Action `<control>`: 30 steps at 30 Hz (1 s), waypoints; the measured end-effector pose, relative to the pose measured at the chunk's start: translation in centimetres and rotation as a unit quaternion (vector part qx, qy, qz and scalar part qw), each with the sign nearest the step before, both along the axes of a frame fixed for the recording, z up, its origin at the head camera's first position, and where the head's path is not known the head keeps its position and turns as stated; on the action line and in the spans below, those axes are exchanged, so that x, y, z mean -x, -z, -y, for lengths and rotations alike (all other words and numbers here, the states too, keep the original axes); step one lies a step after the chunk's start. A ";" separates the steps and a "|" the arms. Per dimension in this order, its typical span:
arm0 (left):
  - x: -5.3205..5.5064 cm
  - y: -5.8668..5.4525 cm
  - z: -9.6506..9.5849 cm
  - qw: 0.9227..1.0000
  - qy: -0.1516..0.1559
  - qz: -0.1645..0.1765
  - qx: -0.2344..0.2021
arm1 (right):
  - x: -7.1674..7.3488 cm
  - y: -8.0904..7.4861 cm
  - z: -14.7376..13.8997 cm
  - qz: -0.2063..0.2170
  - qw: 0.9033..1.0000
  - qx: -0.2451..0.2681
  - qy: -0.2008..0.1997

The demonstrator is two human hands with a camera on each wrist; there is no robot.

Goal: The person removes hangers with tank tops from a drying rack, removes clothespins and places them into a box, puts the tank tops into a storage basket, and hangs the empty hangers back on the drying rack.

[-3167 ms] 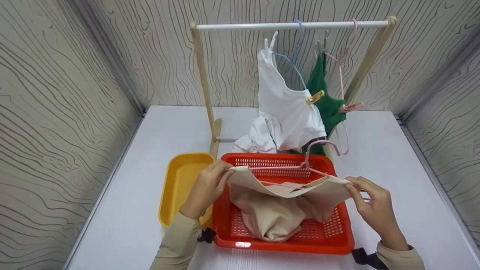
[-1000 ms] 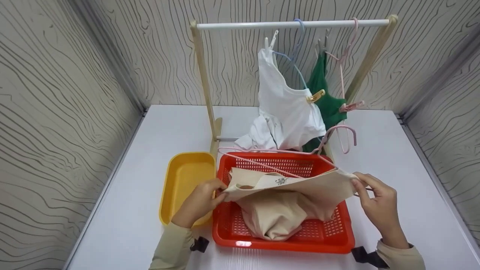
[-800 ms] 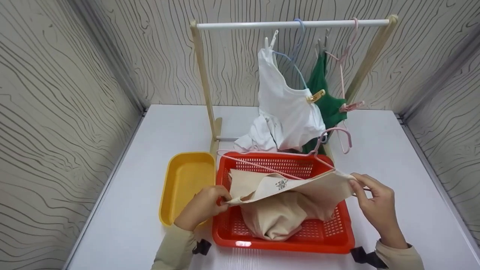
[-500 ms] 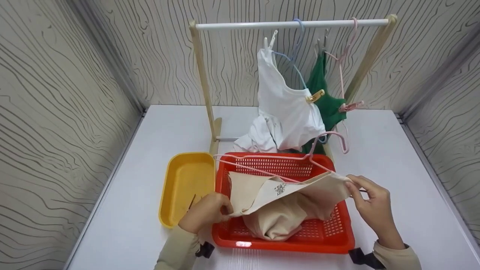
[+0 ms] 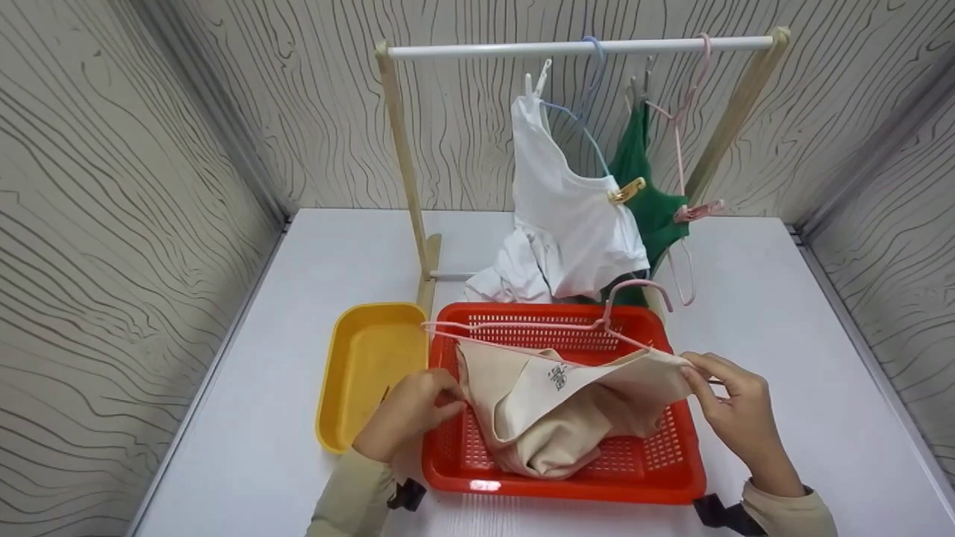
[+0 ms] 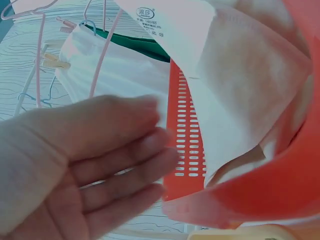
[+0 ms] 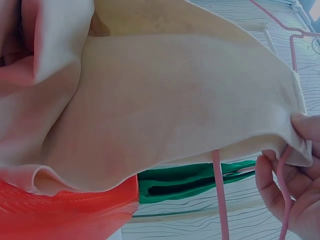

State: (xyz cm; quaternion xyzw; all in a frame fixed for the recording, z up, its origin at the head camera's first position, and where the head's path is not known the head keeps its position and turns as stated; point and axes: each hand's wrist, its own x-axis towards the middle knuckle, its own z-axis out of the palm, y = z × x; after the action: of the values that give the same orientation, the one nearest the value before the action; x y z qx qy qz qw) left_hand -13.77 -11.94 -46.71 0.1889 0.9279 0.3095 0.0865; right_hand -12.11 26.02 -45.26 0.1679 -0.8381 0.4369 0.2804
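Observation:
A beige sleeveless top (image 5: pixel 515 380) with a small printed label lies partly bunched in the red basket (image 5: pixel 563 492). My right hand (image 5: pixel 735 406) pinches its right shoulder strap together with the end of a pink hanger (image 5: pixel 537 326). In the right wrist view that shoulder sits over the hanger (image 7: pixel 220 195), thumb on the cloth. The hanger's left end sticks out bare above the basket. My left hand (image 5: pixel 410 410) is at the basket's left rim, beside the top's fallen left side. Its fingers (image 6: pixel 145 145) are loosely bent with nothing between them in the left wrist view.
Behind the basket stands a rack with a white bar (image 5: pixel 485 51). A white top (image 5: pixel 563 201) and a green top (image 5: pixel 656 209) hang there on hangers, clipped with clothespins (image 5: pixel 627 192). A yellow tray (image 5: pixel 373 350) stands left of the basket, partly under my left arm.
My left hand first held the top's left shoulder at the hanger, drew it off toward me, and has now let it drop. The hanger's left end is bare. My right hand keeps its grip.

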 end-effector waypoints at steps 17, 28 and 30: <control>0.5 -1.7 -0.1 0.972 -0.055 -0.215 -0.083 | 0.1 -0.2 -0.1 0.005 1.000 -0.005 0.001; 1.7 -2.1 -0.7 0.934 -0.058 -0.336 -0.109 | 0.2 -0.3 0.1 -0.005 1.000 -0.027 -0.003; 1.8 -2.0 -0.9 0.933 -0.056 -0.338 -0.107 | 0.2 -0.4 0.1 -0.005 1.000 -0.026 -0.004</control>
State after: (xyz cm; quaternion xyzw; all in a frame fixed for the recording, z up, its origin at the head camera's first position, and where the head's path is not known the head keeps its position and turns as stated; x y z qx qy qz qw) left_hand -15.55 -11.09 -44.66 0.2386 0.8727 0.3289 -0.2707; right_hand -12.26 25.92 -44.89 0.1810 -0.8468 0.4154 0.2785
